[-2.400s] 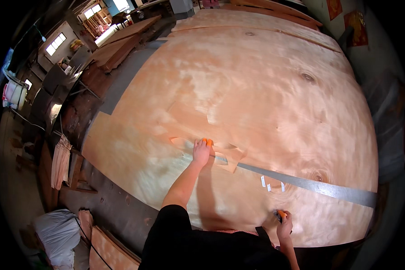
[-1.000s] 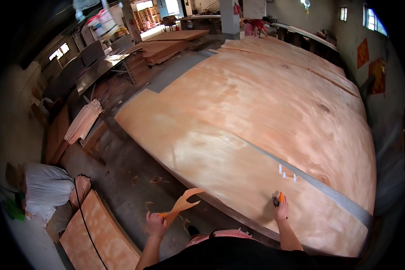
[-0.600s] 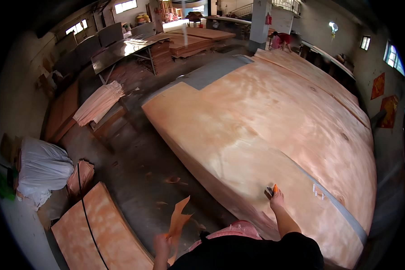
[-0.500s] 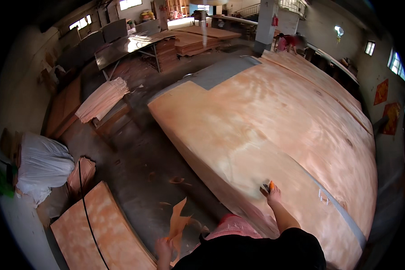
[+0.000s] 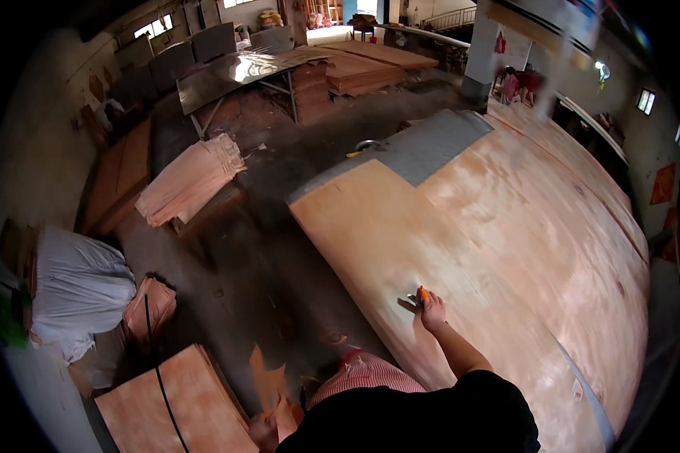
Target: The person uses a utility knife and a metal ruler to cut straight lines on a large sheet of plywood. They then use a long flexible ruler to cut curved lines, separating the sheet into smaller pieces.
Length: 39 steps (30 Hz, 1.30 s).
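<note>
My right hand [image 5: 434, 313] is closed around a small orange-handled tool [image 5: 423, 294] with a dark, flat end; its exact kind is too small to make out. The tool is at the surface of a large pale wood veneer sheet [image 5: 385, 226], close to its left edge. At the lower edge of the picture, my left hand [image 5: 263, 432] grips a torn scrap of thin orange-brown veneer [image 5: 267, 376] that hangs out over the dark floor. Grey strips show beside the sheet at the far end and along a seam at the lower right.
A strapped stack of veneer sheets [image 5: 177, 404] lies at lower left, near a white-covered bundle [image 5: 79, 279]. Further off are a veneer bundle [image 5: 193, 177], a metal-topped table [image 5: 242, 72] and sheet stacks [image 5: 370, 66]. Another person [image 5: 517, 84] bends by a pillar [image 5: 482, 53].
My view has shifted, so the room sits further right. My right hand has moved with the tool towards the sheet's left edge. The scrap in my left hand sits lower.
</note>
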Motion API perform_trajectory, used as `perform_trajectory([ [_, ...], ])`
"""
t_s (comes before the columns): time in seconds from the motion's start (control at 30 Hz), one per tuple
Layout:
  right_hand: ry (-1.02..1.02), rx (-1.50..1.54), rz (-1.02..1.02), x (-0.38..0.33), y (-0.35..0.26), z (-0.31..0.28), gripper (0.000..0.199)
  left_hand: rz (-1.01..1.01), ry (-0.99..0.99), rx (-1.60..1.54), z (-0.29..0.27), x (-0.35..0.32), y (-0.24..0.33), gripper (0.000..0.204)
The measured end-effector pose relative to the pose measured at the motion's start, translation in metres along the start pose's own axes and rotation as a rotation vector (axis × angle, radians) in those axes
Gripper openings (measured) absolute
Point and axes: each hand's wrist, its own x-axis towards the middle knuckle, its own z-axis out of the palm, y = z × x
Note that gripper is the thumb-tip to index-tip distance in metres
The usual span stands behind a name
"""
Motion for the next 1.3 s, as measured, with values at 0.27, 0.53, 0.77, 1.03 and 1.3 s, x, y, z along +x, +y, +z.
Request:
perform_trajectory([
  [0.27, -0.069, -0.009, 0.037, 0.168, -0.071, 0.013, 0.049, -0.072, 0.25, -0.105, -0.008, 0.195, 0.007, 0.03],
  [0.53, 0.034, 0.047, 0.241, 0.281, -0.135, 0.025, 0.053, 0.086, -0.044, 0.004, 0.001, 0.459, 0.001, 0.027],
  [0.77, -0.007, -0.015, 0.642, 0.326, -0.175, 0.047, 0.059, 0.427, -0.102, -0.225, 0.0, 0.676, 0.051, 0.015],
  [1.03, -0.027, -0.051, 0.694, 0.329, -0.186, 0.046, 0.068, 0.661, -0.279, -0.309, 0.053, 0.84, 0.127, 0.013],
  [1.3, 0.095, -0.011, 0.817, 0.338, -0.209, 0.045, 0.064, 0.706, -0.449, -0.232, 0.056, 0.947, 0.253, 0.017],
])
